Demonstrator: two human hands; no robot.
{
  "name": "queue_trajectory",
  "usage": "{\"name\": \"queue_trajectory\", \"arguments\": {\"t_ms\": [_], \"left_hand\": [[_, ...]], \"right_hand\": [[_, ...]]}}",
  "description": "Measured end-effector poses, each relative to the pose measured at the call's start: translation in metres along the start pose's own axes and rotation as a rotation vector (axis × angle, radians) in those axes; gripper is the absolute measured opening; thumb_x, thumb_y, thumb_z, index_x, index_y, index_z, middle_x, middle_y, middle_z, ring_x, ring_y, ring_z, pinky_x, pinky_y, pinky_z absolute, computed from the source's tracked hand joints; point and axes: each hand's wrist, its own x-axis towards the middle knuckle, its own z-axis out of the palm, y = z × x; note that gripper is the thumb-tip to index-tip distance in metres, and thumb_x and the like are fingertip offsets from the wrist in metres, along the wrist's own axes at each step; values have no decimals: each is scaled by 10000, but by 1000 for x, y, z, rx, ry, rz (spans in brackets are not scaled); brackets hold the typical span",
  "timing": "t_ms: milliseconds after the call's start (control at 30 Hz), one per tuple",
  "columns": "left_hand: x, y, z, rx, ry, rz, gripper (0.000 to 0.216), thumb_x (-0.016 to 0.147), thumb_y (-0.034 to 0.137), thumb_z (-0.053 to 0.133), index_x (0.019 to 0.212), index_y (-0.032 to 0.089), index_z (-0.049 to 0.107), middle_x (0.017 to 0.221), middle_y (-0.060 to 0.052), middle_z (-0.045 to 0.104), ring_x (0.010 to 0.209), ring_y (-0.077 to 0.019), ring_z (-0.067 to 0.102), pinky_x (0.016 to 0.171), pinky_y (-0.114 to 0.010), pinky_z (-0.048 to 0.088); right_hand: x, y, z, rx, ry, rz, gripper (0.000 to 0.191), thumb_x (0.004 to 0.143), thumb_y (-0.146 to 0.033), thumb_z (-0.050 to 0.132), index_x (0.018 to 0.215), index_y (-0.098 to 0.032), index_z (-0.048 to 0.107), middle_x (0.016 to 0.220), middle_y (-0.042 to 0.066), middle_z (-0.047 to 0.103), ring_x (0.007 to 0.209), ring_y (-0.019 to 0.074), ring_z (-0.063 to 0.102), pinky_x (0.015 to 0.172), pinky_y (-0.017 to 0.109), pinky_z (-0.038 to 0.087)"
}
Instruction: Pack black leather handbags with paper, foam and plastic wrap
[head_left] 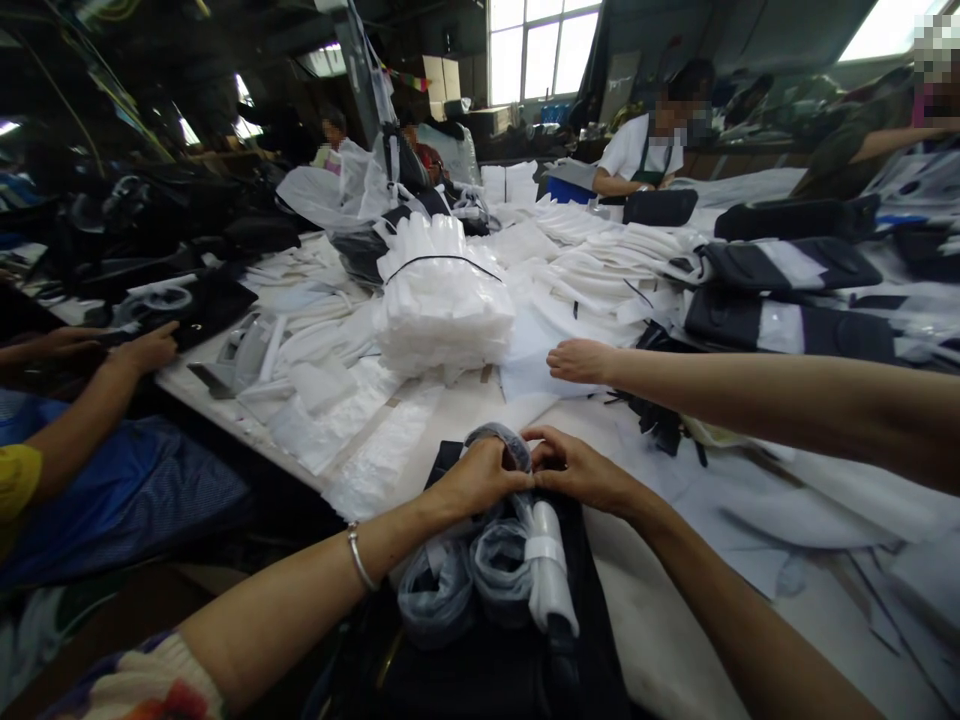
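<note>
A black bag (495,675) lies in front of me at the table's edge. On it rest two coils wrapped in clear plastic film, a left coil (435,595) and a right coil (501,572), and beside them a white-wrapped piece (551,575). Farther up, a plastic-wrapped loop (496,433), perhaps a handle, rises from the bag. My left hand (484,475) is closed on this loop, thumb and fingers pinching. From the right, my right hand (581,470) pinches at the same spot, its fingertips meeting those of the left. What exactly lies between the fingertips is partly hidden.
Beyond the bag stands a banded stack of white plastic sleeves (442,310). A co-worker's hand (581,360) reaches in from the right; another co-worker's hand (146,348) is at the left. White foam sheets (615,265) and wrapped black bags (787,325) cover the table.
</note>
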Motion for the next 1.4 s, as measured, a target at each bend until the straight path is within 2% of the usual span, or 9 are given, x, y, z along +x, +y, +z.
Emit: {"name": "queue_trajectory", "arguments": {"t_ms": [167,400,533,767,900,1000,1167,1267,1400], "left_hand": [[0,2,-3,58,-18,57,151,727,216,640,850,159,707,768,-14,665,729,-177,604,658,-252,450],[-21,22,-12,211,-40,182,239,824,183,560,1031,174,678,989,-69,684,878,-211,622,811,-295,468],[-45,32,-38,292,-3,293,266,874,174,524,1060,214,710,1104,-55,687,1033,-212,613,953,-286,420],[-81,-10,-88,7,225,12,274,852,330,561,1004,168,720,1006,-49,737,954,-212,659,883,-284,473],[-91,-43,-78,-134,252,-82,349,810,391,582,1032,145,693,1046,-81,725,987,-235,651,885,-320,484],[-97,-60,-63,-164,224,-136,395,803,393,595,1098,139,665,1088,-96,705,988,-233,642,890,-330,480],[-115,-79,-54,-261,217,-238,568,845,504,571,1267,125,551,1091,-117,665,914,-216,641,771,-310,502],[-118,-82,-48,-369,170,-240,620,847,521,579,1319,128,496,1118,-124,656,948,-223,644,763,-302,504],[-99,-71,-30,-540,177,-143,487,780,335,655,1203,115,556,1161,-126,667,1035,-231,640,882,-315,492]], "right_hand": [[4,5,0,60,-111,-77,613,701,-280,794,1250,-196,534,1143,55,683,1081,240,623,948,366,466],[2,14,3,192,-42,-20,659,683,-316,815,1257,-182,521,1037,55,715,1027,246,647,935,395,474],[-1,15,0,168,-17,3,700,712,-325,798,1327,-198,488,1046,55,707,1037,239,639,968,419,455],[-3,1,3,78,26,72,625,727,-408,774,1265,-186,547,865,-13,643,812,162,604,782,302,464],[0,-5,7,-2,6,93,569,776,-461,722,1235,-167,558,822,-18,600,748,144,569,699,276,451],[-4,-9,5,-77,64,84,632,762,-482,726,1283,-181,531,971,37,657,896,197,621,794,332,499],[-51,-15,-2,-321,498,141,690,756,-587,687,1319,-220,528,1291,154,615,1161,309,599,973,483,489],[-92,-13,12,-166,638,338,715,762,-649,641,1313,-207,533,1298,183,621,1159,333,619,917,482,542],[-116,-3,48,60,565,500,645,806,-637,595,1302,-227,560,1297,158,637,1151,346,629,876,485,567]]}}
